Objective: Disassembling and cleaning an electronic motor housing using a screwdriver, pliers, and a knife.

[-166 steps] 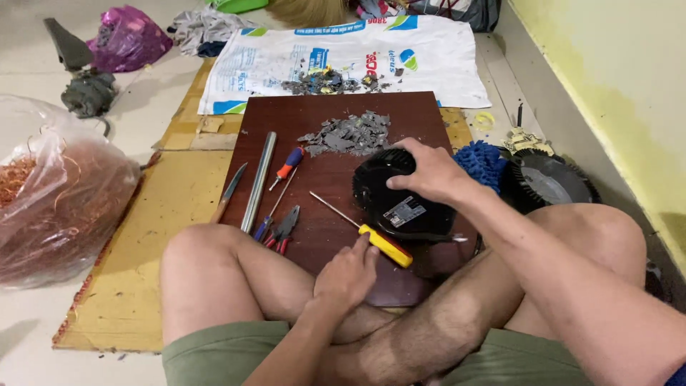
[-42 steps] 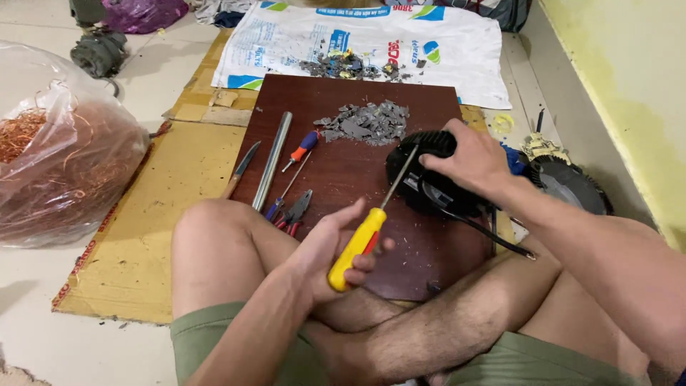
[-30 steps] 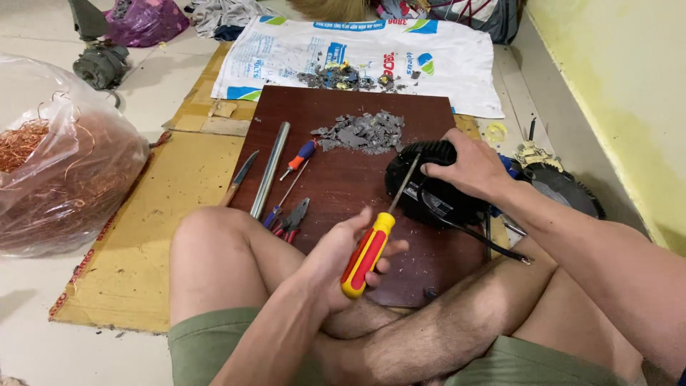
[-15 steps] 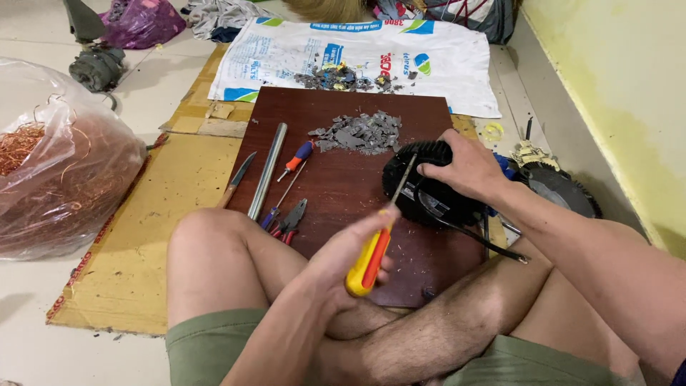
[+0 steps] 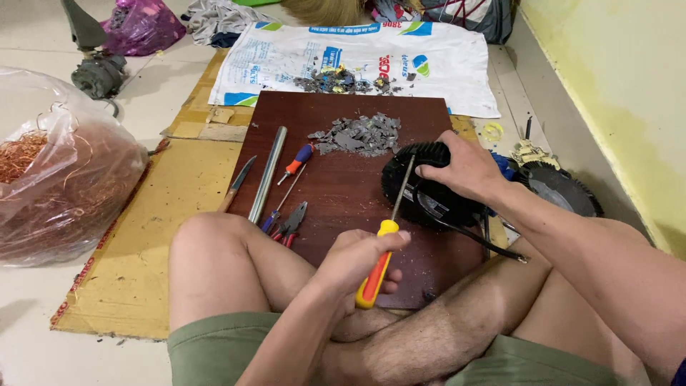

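Observation:
My left hand (image 5: 354, 257) grips the yellow-and-red handle of a long screwdriver (image 5: 389, 225), whose metal shaft points up toward the top edge of a round black ribbed device (image 5: 421, 194). My right hand (image 5: 464, 170) lies on that device and steadies it on the dark brown board (image 5: 343, 193). A black cable (image 5: 479, 236) trails from the device toward my right leg. I sit cross-legged with both knees at the board's near edge.
On the board lie a pile of grey fragments (image 5: 357, 134), a metal tube (image 5: 266, 174), a small red-and-blue screwdriver (image 5: 295, 163), pliers (image 5: 289, 224) and a blade (image 5: 238, 182). A bag of copper wire (image 5: 61, 171) sits left, a white sack (image 5: 357, 61) behind, another black round part (image 5: 561, 189) right.
My left hand picked the screwdriver up off the board and has brought its tip to the black device, which my right hand tipped and shifted slightly right. Over the last second the handle sank lower.

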